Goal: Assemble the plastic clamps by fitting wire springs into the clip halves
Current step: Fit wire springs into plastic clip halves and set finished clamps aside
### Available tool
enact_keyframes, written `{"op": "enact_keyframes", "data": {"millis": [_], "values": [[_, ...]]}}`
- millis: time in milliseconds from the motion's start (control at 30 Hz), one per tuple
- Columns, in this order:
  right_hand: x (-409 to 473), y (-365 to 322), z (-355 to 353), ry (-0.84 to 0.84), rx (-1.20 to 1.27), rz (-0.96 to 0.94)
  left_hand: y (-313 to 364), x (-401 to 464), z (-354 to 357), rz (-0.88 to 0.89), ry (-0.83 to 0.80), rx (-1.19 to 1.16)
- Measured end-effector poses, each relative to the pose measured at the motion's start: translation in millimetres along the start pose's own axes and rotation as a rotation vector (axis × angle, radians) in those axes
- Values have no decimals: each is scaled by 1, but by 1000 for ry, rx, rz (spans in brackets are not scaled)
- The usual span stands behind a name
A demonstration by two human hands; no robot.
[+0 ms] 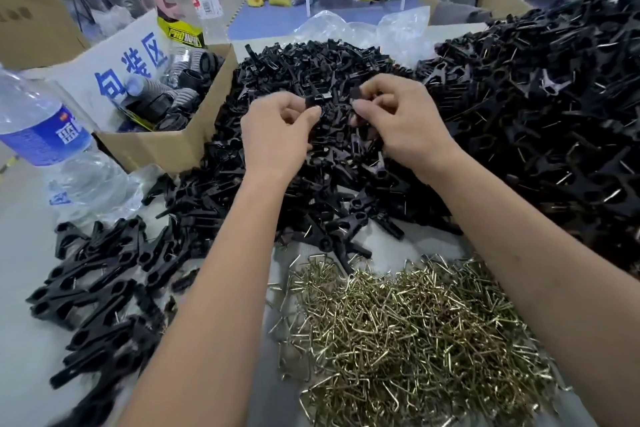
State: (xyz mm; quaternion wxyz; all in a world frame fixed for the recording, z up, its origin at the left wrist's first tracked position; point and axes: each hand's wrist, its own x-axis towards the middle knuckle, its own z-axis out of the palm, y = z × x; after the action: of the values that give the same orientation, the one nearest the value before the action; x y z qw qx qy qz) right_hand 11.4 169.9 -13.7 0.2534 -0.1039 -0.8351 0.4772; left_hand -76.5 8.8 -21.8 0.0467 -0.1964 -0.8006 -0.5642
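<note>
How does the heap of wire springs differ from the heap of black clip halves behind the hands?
The wire springs are thin, shiny, brass-coloured bent wires; the clip halves are thick, matt black plastic. The springs lie nearest the person, the clip halves farther back, piled higher. Both are loose, unsorted heaps on the same table.

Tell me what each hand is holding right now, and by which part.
The left hand pinches a black clip half by its lower end. The right hand pinches another black clip half by its lower part. No wire spring is visibly held.

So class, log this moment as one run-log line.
left hand: pinches clip half | right hand: pinches second clip half | wire springs: untouched
</note>
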Motion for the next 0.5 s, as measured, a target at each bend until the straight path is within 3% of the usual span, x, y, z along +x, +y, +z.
{"op": "enact_keyframes", "data": {"millis": [133,233,400,500], "values": [[-54,-1,-11,-67,534,241,4,-39,1,-145,-139,-348],[-84,4,-16,-136,759,380,2,-65,5,-224,-226,-492],[-110,10,-17,-117,870,442,-4,-88,10,-313,-325,-717],[-116,13,-16,-65,823,434,-3,-92,10,-281,-311,-696]]}}
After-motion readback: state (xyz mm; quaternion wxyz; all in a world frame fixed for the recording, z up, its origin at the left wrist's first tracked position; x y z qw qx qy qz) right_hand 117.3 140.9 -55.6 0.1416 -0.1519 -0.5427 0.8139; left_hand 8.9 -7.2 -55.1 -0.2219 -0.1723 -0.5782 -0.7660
